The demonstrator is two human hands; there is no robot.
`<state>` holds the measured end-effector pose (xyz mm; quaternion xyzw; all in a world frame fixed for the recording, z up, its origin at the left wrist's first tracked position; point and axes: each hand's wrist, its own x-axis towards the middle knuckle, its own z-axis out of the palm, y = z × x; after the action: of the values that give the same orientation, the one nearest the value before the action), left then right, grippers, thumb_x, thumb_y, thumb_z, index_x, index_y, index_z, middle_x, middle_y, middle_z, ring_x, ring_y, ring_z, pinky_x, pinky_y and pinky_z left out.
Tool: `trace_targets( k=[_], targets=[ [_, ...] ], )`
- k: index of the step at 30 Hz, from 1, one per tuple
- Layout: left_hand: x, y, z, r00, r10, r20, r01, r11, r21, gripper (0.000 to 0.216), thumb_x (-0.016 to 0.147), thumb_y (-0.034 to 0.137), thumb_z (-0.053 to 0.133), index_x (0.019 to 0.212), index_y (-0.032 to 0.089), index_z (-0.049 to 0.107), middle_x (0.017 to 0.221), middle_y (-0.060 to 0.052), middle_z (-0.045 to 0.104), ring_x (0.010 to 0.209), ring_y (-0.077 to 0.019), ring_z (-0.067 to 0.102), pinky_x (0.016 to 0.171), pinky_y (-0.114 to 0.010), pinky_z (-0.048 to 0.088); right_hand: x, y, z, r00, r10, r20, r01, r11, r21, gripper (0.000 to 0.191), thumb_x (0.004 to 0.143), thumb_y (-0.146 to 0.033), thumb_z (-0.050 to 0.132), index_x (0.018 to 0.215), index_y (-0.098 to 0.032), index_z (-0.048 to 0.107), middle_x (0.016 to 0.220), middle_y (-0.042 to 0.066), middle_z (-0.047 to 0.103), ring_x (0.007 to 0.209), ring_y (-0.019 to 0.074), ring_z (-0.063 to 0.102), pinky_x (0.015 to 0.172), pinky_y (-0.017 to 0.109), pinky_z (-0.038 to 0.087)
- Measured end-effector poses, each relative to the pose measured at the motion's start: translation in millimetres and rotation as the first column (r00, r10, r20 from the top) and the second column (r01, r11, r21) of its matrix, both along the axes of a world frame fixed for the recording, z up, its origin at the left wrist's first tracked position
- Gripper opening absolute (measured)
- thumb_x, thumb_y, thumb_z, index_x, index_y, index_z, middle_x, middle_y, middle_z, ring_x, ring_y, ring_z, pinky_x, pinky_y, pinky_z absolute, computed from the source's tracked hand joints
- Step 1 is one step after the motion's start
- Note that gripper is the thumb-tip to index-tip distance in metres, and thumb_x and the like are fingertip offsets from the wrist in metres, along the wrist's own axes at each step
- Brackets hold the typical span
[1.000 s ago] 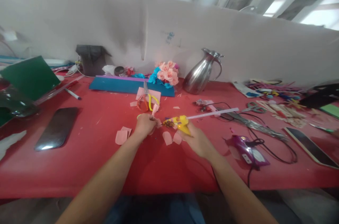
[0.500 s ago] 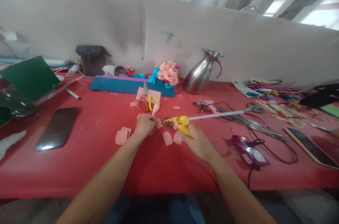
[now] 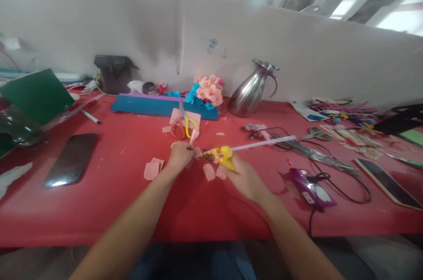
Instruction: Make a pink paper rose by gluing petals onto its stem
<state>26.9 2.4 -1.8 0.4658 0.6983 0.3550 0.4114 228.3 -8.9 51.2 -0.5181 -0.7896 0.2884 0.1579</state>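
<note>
My left hand (image 3: 180,155) is closed around a small pink paper flower (image 3: 194,140), held just above the red table (image 3: 109,200). My right hand (image 3: 246,177) grips a yellow glue gun (image 3: 220,154) with a long white glue stick (image 3: 264,143) poking out behind it. The gun's nozzle points left, close to the pink piece at my left fingers. Loose pink paper petals (image 3: 152,169) lie on the table on either side of my hands.
Scissors with orange and yellow handles (image 3: 183,125) lie behind my hands on pink paper. Further back stand a blue board (image 3: 145,106), a pink flower bouquet (image 3: 208,90) and a steel jug (image 3: 251,89). A dark phone (image 3: 71,159) lies left; a purple glue gun (image 3: 310,189) with cables, right.
The glue gun has shifted slightly left, its nozzle now closer to the pink piece in my left hand. My left hand has hardly moved.
</note>
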Motion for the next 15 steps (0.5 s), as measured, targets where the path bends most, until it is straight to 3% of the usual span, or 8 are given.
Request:
trace_targets(
  k=[4,9,15],
  targets=[
    [1,0,0.3,0.999,0.018,0.049,-0.019,1.0,0.01,0.017,0.067,0.019,0.052,0.059,0.015,0.067,0.035,0.002,0.046,0.031,-0.0093,0.04,0.039,-0.022,0.032,-2,1,1.5,0.999,-0.033,0.028,0.034,0.999,-0.015,0.043,0.083,-0.037,0.045,0.123,-0.021,0.043,0.101,0.009,0.066,0.094,0.0264,0.061,0.077,0.034,0.045],
    [2,1,-1.1,0.995,0.014,0.103,-0.013,1.0,-0.005,0.017,0.069,0.021,0.053,0.06,0.015,0.066,0.037,0.003,0.049,0.031,-0.0074,0.038,0.038,-0.021,0.029,2,8,-4.9,0.997,-0.054,-0.05,0.053,0.998,-0.03,0.04,0.082,-0.038,0.047,0.119,-0.022,0.047,0.096,0.006,0.067,0.088,0.0236,0.062,0.075,0.032,0.045],
    [2,1,-0.7,0.997,0.053,0.051,-0.053,0.999,-0.004,0.017,0.066,0.029,0.059,0.057,0.015,0.065,0.038,0.002,0.048,0.036,-0.0085,0.041,0.039,-0.021,0.029,15,31,-13.8,0.963,-0.184,-0.196,0.162,0.979,-0.121,0.031,0.077,-0.039,0.051,0.099,-0.018,0.055,0.076,0.001,0.064,0.062,0.0155,0.058,0.055,0.025,0.044]
  ],
)
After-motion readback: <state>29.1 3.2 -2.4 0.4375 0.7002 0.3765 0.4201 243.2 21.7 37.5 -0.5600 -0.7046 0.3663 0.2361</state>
